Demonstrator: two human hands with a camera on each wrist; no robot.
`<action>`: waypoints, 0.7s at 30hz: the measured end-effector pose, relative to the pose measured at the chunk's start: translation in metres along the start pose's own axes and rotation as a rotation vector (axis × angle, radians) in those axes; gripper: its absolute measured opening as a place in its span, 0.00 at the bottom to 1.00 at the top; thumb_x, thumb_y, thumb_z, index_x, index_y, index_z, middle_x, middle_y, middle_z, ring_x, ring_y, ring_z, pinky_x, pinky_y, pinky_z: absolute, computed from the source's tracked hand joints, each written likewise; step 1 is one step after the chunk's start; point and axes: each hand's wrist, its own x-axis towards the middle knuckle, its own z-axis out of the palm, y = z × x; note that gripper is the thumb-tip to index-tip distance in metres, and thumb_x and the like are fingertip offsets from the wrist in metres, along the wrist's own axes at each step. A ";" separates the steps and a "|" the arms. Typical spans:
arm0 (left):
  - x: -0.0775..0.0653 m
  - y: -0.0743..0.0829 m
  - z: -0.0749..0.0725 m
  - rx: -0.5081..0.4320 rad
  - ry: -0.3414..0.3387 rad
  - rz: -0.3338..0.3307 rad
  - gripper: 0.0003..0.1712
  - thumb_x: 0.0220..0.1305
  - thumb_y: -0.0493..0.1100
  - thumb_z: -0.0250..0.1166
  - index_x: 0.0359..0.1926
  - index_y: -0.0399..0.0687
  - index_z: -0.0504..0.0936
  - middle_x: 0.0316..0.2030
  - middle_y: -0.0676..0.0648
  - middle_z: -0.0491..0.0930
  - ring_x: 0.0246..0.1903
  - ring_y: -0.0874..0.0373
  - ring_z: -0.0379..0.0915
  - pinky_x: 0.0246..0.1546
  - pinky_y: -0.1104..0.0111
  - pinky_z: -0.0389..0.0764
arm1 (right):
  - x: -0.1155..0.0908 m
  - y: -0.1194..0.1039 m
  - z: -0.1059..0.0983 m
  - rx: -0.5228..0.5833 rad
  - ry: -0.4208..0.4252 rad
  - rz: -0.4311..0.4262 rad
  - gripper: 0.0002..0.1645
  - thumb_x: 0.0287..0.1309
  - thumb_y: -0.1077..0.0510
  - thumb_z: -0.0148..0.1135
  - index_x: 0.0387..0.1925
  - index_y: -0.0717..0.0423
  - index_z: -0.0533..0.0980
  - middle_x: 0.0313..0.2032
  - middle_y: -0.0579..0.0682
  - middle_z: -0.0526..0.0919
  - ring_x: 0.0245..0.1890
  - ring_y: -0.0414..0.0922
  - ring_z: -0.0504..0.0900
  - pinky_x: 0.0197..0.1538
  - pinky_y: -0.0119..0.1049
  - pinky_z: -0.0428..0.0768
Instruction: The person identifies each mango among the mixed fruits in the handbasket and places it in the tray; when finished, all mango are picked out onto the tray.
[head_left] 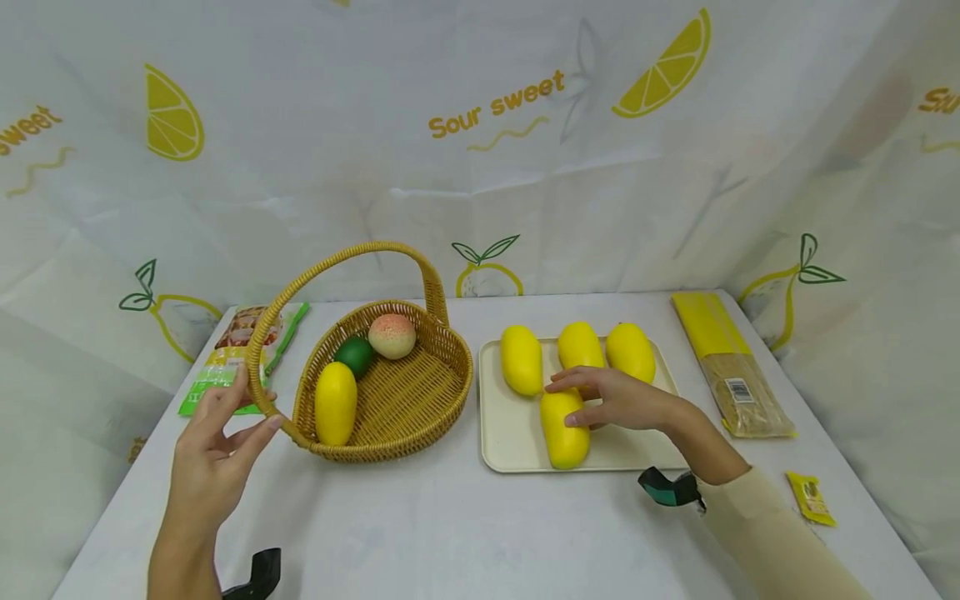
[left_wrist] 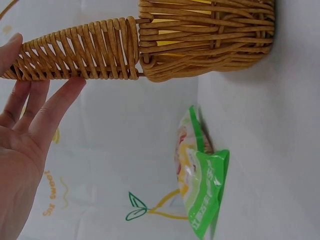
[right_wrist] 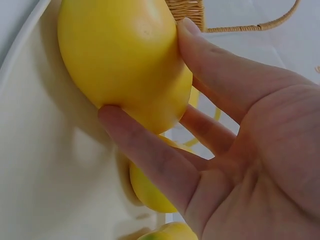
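With thumb and fingers, my left hand (head_left: pixel 213 458) pinches the handle of a wicker basket (head_left: pixel 416 408) near its left base; the left wrist view shows fingers on both sides of the woven handle (left_wrist: pixel 95 50). Inside the basket lie a yellow mango (head_left: pixel 335 404), a dark green fruit (head_left: pixel 355 357) and a peach (head_left: pixel 392 336). My right hand (head_left: pixel 626 400) grips another mango (head_left: pixel 565 442) at the front of a cream tray (head_left: pixel 498 446). In the right wrist view, thumb and fingers wrap around that mango's (right_wrist: pixel 125 55) end. Three more mangoes (head_left: pixel 521 360) lie along the tray's back.
A green snack bag (head_left: pixel 225 367) lies behind the basket's handle at the left. To the tray's right lies a long yellow-topped packet (head_left: pixel 738 375). A small yellow sachet (head_left: pixel 810 498) sits near the right edge. White fruit-printed cloth (head_left: pixel 360 183) hangs behind the table.
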 end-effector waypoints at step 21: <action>0.002 -0.003 0.000 -0.004 -0.019 0.092 0.50 0.49 0.11 0.66 0.73 0.37 0.65 0.47 0.63 0.72 0.51 0.74 0.76 0.43 0.85 0.83 | -0.010 -0.020 -0.011 -0.149 0.006 -0.018 0.35 0.66 0.48 0.67 0.70 0.56 0.72 0.74 0.67 0.66 0.67 0.67 0.75 0.60 0.54 0.85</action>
